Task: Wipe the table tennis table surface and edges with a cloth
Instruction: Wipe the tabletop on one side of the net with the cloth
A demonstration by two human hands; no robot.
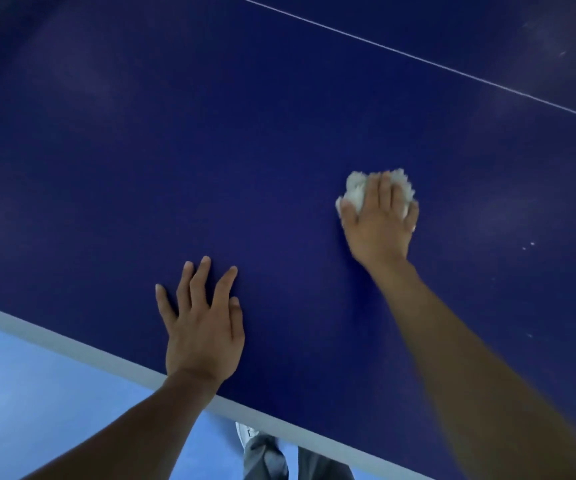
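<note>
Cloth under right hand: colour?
White. The cloth shows best in the head view, under the right hand on the blue table.

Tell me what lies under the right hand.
A crumpled white cloth, held by the right hand against the blue table. Its fringes show past the fingers; its middle is covered.

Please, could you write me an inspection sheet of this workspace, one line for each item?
Surface: dark blue table; thin white line across the far part; white edge band on the near side; pale specks at the right.
Job's things: white cloth, bunched, on the table.
Clutter: nothing seen.
Hands: left hand flat on the table near the edge, fingers spread; right hand holds the cloth against the surface.
Cables: nothing seen.
Surroundings: light blue floor; grey trouser leg and shoe below the edge.
</note>
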